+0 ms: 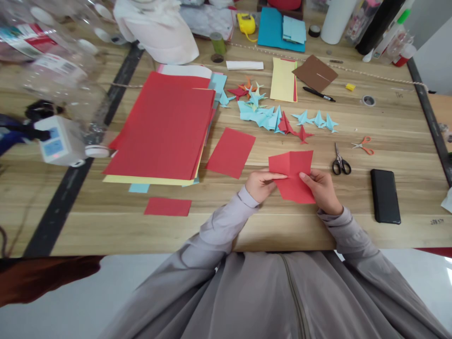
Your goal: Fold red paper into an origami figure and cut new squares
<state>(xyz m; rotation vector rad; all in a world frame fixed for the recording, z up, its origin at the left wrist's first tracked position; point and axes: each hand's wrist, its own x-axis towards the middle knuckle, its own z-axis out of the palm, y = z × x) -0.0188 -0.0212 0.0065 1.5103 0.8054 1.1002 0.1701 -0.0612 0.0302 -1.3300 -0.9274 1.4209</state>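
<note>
A creased red paper (pixel 294 188) is held up between my two hands, over the table's front part. My left hand (pixel 260 185) grips its left edge, with a finger lying across the sheet. On the right edge, the thumb of my right hand (pixel 323 188) presses the paper's face. Beyond it lie red folded paper figures (pixel 302 135) and light blue ones (pixel 318 119). A flat red sheet (pixel 231 153) rests to the left of my hands, and black-handled scissors (pixel 340 162) lie to the right.
A large red paper stack (pixel 165 132) and a small red rectangle (pixel 168 206) lie left. Orange scissors (pixel 365 145) and a black phone (pixel 385 196) are right. Plastic bottles (pixel 56 70) crowd the far left; a yellow tape measure (pixel 246 24) and white cylinder (pixel 337 21) stand behind.
</note>
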